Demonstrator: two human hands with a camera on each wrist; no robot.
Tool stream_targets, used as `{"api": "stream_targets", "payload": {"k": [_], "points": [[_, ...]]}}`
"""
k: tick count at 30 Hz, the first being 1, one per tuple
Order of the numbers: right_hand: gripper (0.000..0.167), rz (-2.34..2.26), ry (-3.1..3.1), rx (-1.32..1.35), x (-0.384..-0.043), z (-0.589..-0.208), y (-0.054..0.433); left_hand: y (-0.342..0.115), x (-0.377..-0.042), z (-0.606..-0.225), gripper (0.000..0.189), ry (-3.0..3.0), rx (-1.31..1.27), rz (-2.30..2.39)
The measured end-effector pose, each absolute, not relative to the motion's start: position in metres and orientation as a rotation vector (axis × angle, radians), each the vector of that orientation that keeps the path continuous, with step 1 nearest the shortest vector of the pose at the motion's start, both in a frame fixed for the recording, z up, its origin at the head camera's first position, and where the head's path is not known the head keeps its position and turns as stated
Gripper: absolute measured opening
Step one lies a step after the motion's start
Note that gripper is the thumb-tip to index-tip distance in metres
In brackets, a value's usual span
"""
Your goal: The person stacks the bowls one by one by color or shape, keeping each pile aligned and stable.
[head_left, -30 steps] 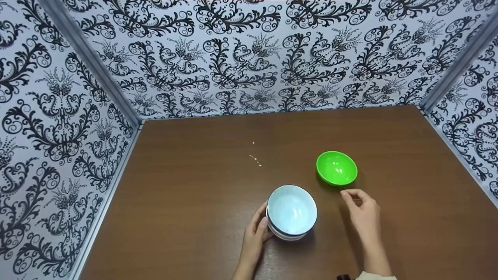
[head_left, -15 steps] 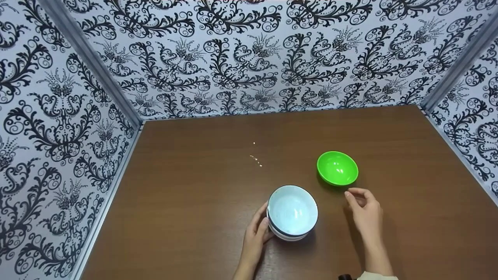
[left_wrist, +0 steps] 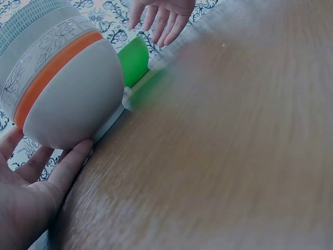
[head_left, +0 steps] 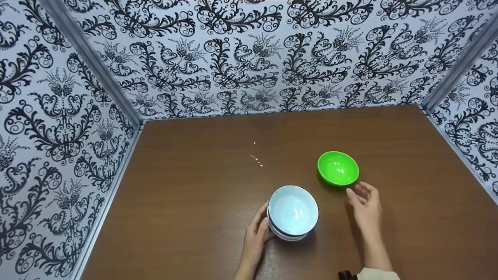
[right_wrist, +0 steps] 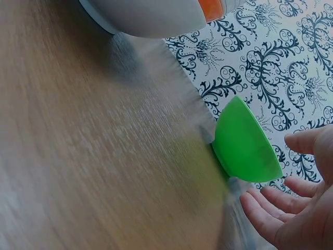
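Note:
A stack of bowls [head_left: 293, 210], pale blue inside at the top, stands on the table near the front. In the left wrist view the lowest bowl [left_wrist: 83, 88] is white with an orange band, with patterned rims above it. My left hand [head_left: 253, 239] holds the stack low on its left side, thumb in front and fingers partly hidden behind. A small green bowl [head_left: 338, 168] sits upright farther back to the right. Just below its right edge is my right hand [head_left: 365, 206], with thumb and fingers parted and holding nothing. The right wrist view shows its fingers [right_wrist: 260, 213] beside the green bowl.
The brown wooden table [head_left: 186, 186] meets patterned walls [head_left: 241, 58] at the back and sides. Several small pale specks [head_left: 256, 160] lie on the table left of the green bowl.
My right hand has shifted slightly right and up toward the green bowl, and its thumb and fingers have parted. My left hand and the bowl stack have stayed in place.

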State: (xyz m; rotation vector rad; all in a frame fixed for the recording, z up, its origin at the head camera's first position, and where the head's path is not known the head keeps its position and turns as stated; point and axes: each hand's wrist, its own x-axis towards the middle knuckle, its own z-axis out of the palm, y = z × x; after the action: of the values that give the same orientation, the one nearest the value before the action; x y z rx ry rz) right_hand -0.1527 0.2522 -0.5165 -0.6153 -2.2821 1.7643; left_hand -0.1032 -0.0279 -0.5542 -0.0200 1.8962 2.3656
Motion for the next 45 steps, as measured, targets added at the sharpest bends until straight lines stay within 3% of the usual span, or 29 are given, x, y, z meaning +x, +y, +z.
{"api": "stream_targets", "payload": {"k": [17, 45], "points": [[0.075, 2.092, -2.137, -0.629, -0.166, -0.521, 0.256, -0.026, -0.102, -0.553, 0.049, 1.953, -0.045, 2.339], [0.078, 2.281, -2.086, -0.608, -0.177, -0.521, 0.254, -0.027, -0.104, -0.554, 0.049, 1.945, -0.049, 2.327]]}}
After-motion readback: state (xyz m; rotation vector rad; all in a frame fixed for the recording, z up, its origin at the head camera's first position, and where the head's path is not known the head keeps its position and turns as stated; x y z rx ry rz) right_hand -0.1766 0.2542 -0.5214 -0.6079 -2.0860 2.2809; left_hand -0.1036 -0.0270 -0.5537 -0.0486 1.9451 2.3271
